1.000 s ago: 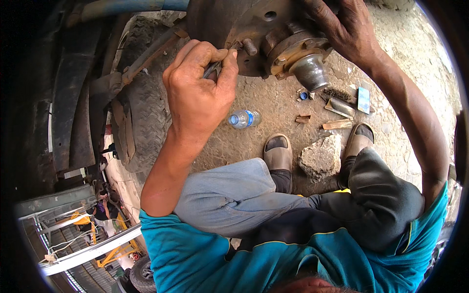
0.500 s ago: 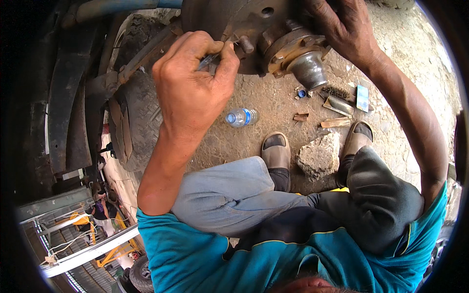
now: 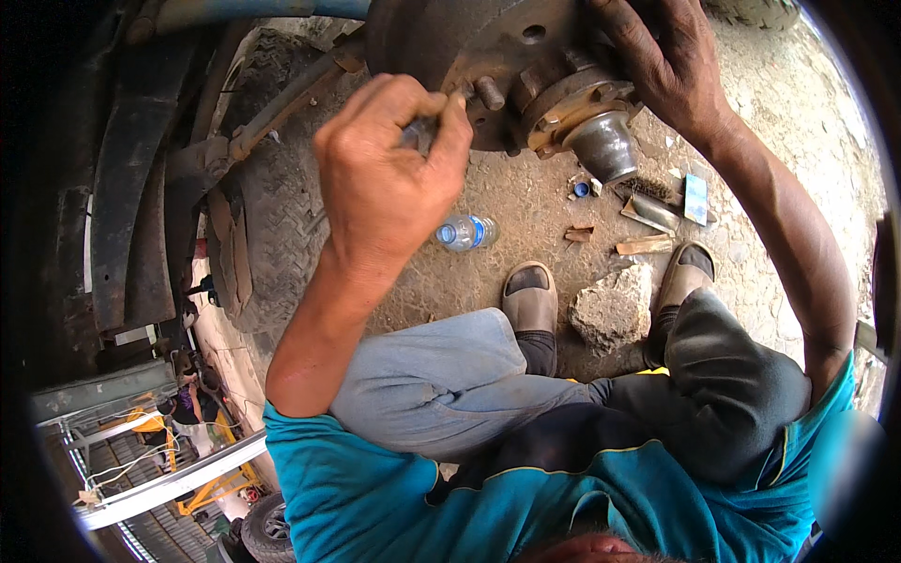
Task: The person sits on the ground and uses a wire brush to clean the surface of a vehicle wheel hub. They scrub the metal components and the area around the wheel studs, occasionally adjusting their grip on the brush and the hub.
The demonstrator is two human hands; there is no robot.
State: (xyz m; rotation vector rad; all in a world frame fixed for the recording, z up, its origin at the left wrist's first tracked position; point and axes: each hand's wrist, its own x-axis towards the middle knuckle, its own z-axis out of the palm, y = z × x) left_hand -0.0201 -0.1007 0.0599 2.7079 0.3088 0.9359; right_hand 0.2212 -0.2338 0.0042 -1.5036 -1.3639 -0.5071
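Note:
My left hand is closed in a pinch, thumb against forefinger, close to a short rusty stud on a dark brake drum. A bit of something grey shows between its fingers; what it is stays hidden. To the right of the stud sits the rusty wheel hub, ending in a shiny rounded metal cap. Resting on top of the hub assembly, my right hand has its fingers apart and holds no loose thing; the upper edge of the picture cuts off part of it.
On the ground lie a plastic bottle, a blue cap, a wire brush, curved metal pieces and a blue packet. A rock stands between my feet. Vehicle suspension parts fill the left side.
The drum and hub appear slightly lower and to the right. My left hand also appears a little lower and to the right, still pinched; my right hand stays on the hub assembly.

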